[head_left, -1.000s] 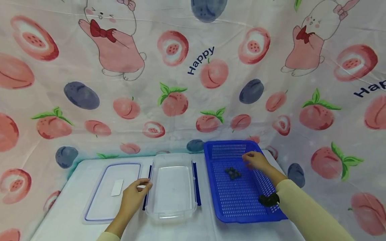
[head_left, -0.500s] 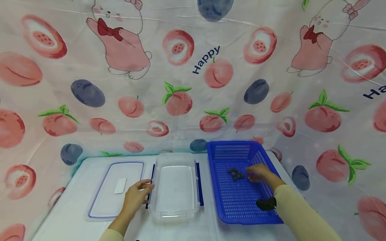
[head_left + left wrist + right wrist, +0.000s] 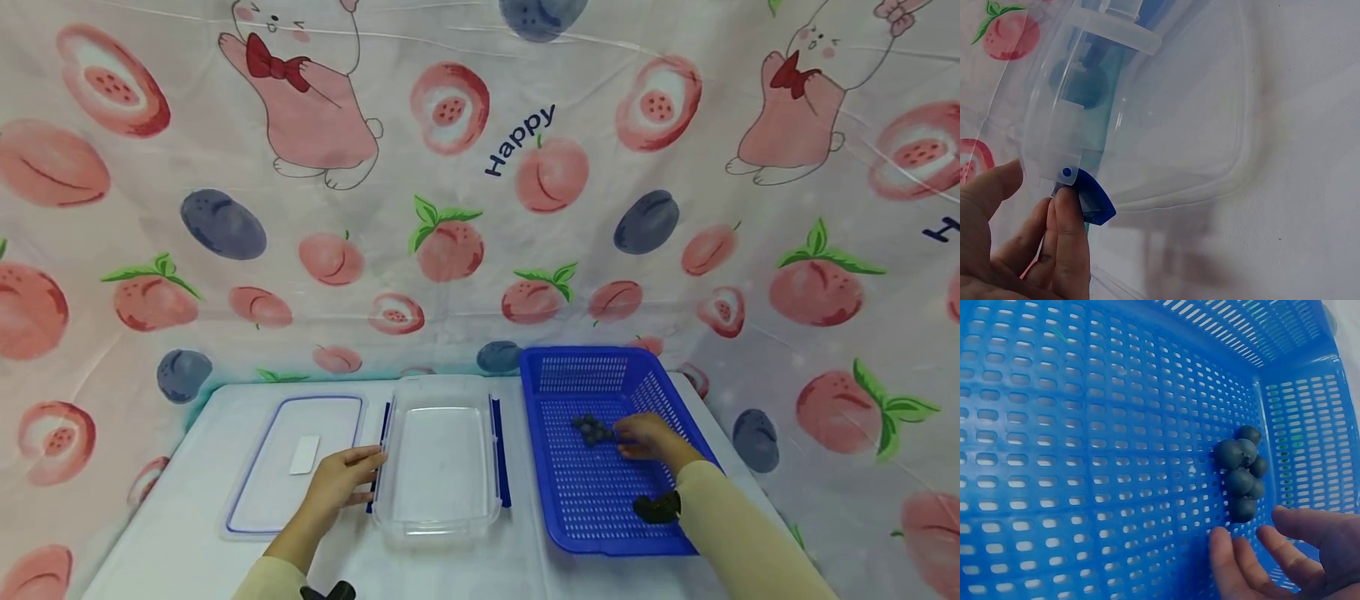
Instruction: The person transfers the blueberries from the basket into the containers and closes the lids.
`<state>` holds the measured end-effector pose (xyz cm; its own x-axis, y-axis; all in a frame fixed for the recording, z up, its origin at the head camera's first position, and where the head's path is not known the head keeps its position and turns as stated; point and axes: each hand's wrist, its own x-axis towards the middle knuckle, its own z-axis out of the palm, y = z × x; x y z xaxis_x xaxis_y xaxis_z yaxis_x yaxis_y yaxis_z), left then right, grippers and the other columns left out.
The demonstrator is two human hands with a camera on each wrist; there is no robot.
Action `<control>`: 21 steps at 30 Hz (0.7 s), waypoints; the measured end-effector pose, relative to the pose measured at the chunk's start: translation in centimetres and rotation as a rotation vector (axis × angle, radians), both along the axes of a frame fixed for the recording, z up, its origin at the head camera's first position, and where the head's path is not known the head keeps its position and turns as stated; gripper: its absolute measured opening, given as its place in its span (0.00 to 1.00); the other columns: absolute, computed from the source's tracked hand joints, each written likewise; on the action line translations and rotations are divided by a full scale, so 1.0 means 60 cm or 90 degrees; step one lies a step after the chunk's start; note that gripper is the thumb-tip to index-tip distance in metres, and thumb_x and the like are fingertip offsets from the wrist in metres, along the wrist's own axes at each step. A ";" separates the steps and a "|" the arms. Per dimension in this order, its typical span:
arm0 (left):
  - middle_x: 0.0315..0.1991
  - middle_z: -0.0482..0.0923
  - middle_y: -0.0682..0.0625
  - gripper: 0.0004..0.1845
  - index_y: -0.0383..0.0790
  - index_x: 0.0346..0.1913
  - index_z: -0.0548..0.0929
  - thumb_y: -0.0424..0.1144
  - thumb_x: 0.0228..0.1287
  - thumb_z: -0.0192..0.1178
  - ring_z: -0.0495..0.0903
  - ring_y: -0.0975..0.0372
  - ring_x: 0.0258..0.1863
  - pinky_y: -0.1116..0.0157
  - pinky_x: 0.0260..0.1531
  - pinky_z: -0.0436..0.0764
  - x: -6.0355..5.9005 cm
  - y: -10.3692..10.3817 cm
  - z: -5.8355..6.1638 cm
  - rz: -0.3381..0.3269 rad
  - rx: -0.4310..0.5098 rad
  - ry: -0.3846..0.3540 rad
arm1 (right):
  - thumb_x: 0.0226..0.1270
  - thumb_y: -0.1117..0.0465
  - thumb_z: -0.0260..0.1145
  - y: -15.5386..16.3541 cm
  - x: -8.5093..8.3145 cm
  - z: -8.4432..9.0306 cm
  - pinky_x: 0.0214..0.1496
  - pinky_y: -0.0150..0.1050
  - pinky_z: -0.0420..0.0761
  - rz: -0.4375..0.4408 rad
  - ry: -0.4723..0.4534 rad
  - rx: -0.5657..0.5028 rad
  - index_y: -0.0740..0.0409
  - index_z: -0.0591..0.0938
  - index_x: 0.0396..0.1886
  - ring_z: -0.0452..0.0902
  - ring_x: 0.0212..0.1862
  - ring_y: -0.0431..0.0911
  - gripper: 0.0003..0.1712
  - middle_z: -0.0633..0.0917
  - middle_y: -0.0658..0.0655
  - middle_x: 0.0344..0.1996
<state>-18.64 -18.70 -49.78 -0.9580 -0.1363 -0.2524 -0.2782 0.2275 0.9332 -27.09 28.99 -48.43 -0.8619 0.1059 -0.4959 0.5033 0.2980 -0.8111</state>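
A cluster of dark, round, grape-like fruits (image 3: 1240,472) lies on the floor of the blue basket (image 3: 551,508). Just to its right, my right hand (image 3: 648,437) reaches down into the basket. In the right wrist view the fingertips (image 3: 1219,540) are spread close by the fruits, with nothing between them and the thumb. My left hand (image 3: 345,479) is at the left side of a clear plastic container (image 3: 435,527). Its nearly straight fingers (image 3: 1069,219) touch a blue side latch (image 3: 1094,197), and the thumb lies near the container's edge.
A clear lid with a blue seal (image 3: 251,467) lies flat left of the container, a white label (image 3: 304,455) on it. A second blue latch (image 3: 501,454) hangs at the container's right side. Behind the white table (image 3: 180,467) hangs a fruit-and-rabbit printed cloth (image 3: 450,342).
My right hand has moved down and toward the fruits from the basket's far right. My left hand has stayed at the container. The head view has shifted slightly.
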 end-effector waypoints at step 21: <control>0.48 0.84 0.42 0.25 0.31 0.56 0.81 0.46 0.63 0.68 0.82 0.59 0.40 0.61 0.35 0.87 0.003 0.000 -0.001 0.026 0.022 -0.007 | 0.67 0.71 0.61 -0.008 -0.016 -0.025 0.41 0.38 0.87 -0.101 -0.031 -0.039 0.81 0.62 0.67 0.82 0.29 0.44 0.32 0.67 0.80 0.63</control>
<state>-18.45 -18.71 -49.81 -0.9488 -0.1664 -0.2686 -0.2974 0.1831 0.9370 -28.04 28.50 -49.95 -0.8119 0.2067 -0.5459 0.5787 0.1628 -0.7991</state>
